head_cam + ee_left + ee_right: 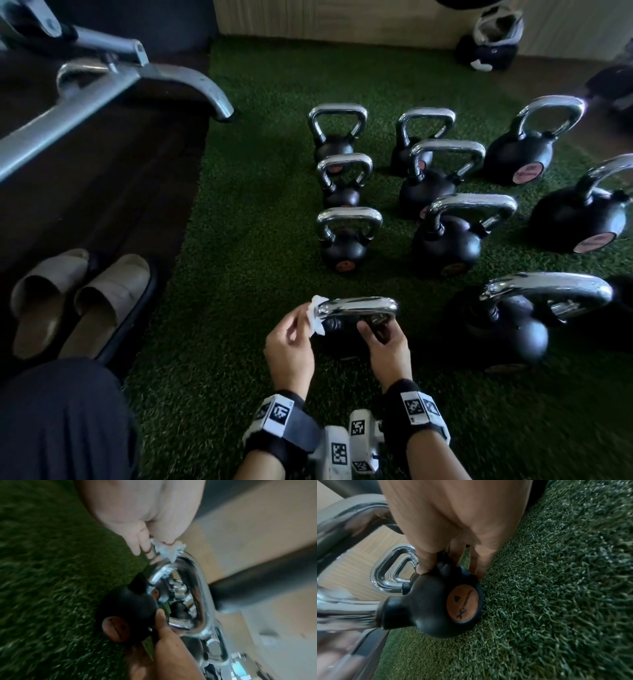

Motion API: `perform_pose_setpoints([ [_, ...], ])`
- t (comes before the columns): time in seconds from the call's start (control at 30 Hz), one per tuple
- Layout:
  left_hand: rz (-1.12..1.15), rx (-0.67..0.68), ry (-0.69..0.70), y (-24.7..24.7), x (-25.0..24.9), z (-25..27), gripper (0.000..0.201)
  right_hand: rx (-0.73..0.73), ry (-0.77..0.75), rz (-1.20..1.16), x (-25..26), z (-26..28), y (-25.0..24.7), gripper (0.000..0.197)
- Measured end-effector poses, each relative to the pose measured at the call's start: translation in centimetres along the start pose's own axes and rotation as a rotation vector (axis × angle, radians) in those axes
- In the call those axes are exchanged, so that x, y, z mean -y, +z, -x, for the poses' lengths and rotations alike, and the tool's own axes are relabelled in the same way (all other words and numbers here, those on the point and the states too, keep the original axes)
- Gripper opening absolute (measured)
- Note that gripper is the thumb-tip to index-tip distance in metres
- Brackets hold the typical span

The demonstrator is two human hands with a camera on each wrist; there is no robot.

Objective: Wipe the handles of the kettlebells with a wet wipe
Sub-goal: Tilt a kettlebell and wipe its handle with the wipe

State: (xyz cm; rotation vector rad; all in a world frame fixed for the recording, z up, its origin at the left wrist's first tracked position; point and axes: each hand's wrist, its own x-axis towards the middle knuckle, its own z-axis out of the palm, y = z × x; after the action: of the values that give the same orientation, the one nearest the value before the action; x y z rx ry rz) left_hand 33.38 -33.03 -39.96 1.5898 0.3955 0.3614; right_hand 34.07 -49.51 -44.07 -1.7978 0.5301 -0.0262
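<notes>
Green artificial turf point(253, 205) covers the floor, with a dark mat on the left where a pair of beige slippers point(78, 301) sits beside a grey metal machine frame point(102, 92). Nearest the person stands a small black kettlebell with a chrome handle point(356, 306) on the turf. The left hand point(291, 346) pinches a crumpled white wet wipe point(317, 315) between thumb and fingertips, pressing it against the left bend of that handle. The right hand point(385, 342) grasps the right side of the same kettlebell, thumb against the black body and fingers curled near the base of the handle. Farther off and to the right, more black kettlebells with chrome handles point(442, 192) stand in rows on the turf.
</notes>
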Motion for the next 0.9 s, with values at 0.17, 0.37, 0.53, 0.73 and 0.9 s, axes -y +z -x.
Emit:
perform_pose_setpoints([
  [0.17, -0.048, 0.046, -0.028, -0.1, 1.1, 0.8, 0.023, 0.011, 0.010, 0.006, -0.1, -0.6, -0.5, 0.020],
  [0.37, -0.253, 0.178, 0.029, -0.3, 2.6, 2.9, 0.032, 0.049, 0.006, -0.046, 0.1, -1.2, -1.0, 0.029],
  [0.53, -0.354, 0.168, 0.079, -0.7, 3.0, 0.7, 0.028, 0.007, 0.014, 0.007, 0.4, -0.4, -0.8, 0.030],
  [0.73, -0.379, 0.277, 0.079, 1.4, 1.5, -3.5, 0.010, -0.115, -0.117, 0.205, 0.5, 3.5, -0.4, 0.044],
  [0.9, -0.388, 0.465, 0.053, 3.6, 0.7, -6.9, 0.017, -0.129, -0.189, 0.297, -0.1, 4.6, 0.0, 0.052],
])
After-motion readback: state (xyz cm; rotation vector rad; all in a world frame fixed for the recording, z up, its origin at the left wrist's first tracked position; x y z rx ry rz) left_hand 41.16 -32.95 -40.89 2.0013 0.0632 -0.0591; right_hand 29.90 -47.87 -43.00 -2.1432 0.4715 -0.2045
